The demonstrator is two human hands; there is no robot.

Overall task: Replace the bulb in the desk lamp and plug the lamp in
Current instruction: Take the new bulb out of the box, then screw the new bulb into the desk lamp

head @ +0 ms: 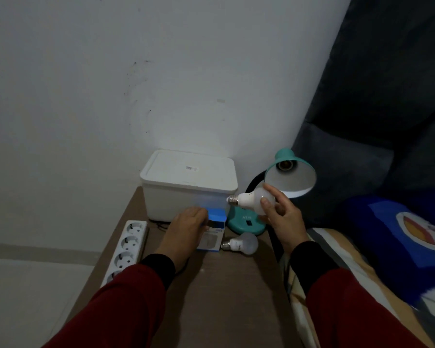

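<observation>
A teal desk lamp stands at the back right of the brown table, its shade tilted toward me and its socket bare. My right hand holds a white bulb in the air, screw base pointing left, just below and left of the shade. Flat on the table lies a blue and white bulb box, gripped by my left hand. A second white bulb rests on the table in front of the lamp's base. The lamp's plug is out of view.
A white lidded plastic box stands against the wall behind the bulb box. A white power strip with several sockets lies along the table's left edge. A bed with a blue pillow and a dark headboard borders the right side.
</observation>
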